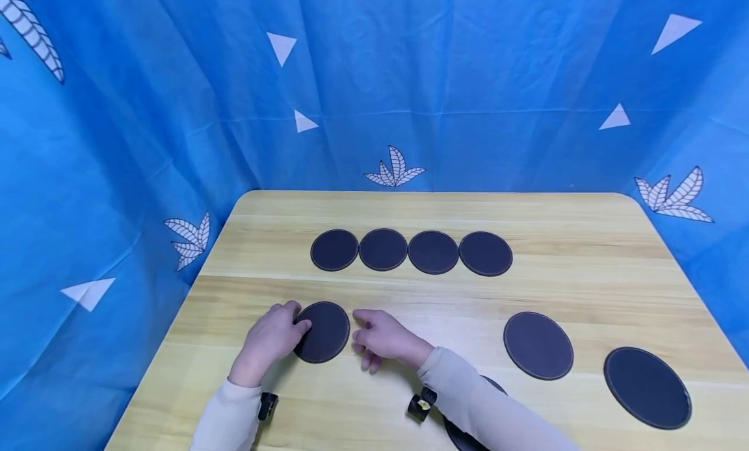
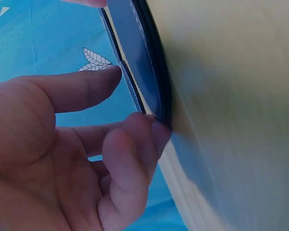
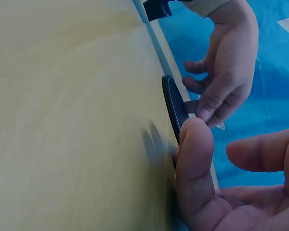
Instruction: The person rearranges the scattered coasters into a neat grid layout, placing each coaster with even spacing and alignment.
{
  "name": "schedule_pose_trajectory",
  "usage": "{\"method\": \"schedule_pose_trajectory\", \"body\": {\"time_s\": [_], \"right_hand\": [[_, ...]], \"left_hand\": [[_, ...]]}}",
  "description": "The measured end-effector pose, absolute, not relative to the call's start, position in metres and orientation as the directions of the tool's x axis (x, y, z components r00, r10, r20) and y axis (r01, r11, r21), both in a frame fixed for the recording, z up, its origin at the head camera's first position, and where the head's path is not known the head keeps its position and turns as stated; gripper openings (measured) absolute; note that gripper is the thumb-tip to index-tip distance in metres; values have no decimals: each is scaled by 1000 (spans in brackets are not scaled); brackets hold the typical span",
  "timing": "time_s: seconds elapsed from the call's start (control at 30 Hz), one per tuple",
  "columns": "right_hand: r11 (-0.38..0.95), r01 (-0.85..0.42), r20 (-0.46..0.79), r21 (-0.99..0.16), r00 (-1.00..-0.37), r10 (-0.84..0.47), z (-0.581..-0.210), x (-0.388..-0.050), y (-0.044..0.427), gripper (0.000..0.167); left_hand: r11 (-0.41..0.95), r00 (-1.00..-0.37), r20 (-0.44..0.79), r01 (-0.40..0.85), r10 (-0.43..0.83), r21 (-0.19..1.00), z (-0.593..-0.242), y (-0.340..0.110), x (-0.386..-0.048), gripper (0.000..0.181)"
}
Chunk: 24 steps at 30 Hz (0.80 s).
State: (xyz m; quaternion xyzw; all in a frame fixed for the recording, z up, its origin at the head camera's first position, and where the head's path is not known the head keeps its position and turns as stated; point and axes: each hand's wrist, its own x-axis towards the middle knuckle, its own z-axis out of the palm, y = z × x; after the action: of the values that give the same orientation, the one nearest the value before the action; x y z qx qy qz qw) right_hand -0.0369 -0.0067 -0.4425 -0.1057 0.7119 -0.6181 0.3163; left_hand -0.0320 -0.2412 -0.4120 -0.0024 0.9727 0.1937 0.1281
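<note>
A dark round disc (image 1: 322,332) with a stitched rim lies flat on the wooden table, between the two hands. My left hand (image 1: 274,339) is at its left edge; in the left wrist view the fingertips of the left hand (image 2: 82,144) touch the rim of the disc (image 2: 139,57), with the thumb raised apart from them. Just right of the disc, my right hand (image 1: 383,339) has its index finger extended and holds nothing. From the right wrist view, the fingers of the right hand (image 3: 197,178) are close to the disc (image 3: 176,103), partly hiding its near end.
Several dark discs (image 1: 383,249) form a touching row farther back. Two more discs, one nearer (image 1: 538,346) and one farther right (image 1: 647,387), lie apart. Another disc (image 1: 462,438) is partly under the right forearm. Blue patterned cloth (image 1: 445,80) surrounds the table (image 1: 433,210).
</note>
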Motion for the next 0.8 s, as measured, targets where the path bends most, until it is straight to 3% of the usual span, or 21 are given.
{"method": "schedule_pose_trajectory", "body": {"time_s": [0.2,0.5,0.8], "right_hand": [[180,260,-316,-949,-785,-533,-441,-33,-13,45],[119,324,-338,-939,-796,-502,-441,-31,-18,78],[75,270,-271,-960,-832,-483,-444,-38,-20,74]], "left_hand": [[881,-960,-267,-59,78,469,-411,-241,-31,43],[803,-961,-265,-93,82,588,-414,-244,-31,34],[660,-959,-268,-145,89,737,-417,-244,-34,39]]}}
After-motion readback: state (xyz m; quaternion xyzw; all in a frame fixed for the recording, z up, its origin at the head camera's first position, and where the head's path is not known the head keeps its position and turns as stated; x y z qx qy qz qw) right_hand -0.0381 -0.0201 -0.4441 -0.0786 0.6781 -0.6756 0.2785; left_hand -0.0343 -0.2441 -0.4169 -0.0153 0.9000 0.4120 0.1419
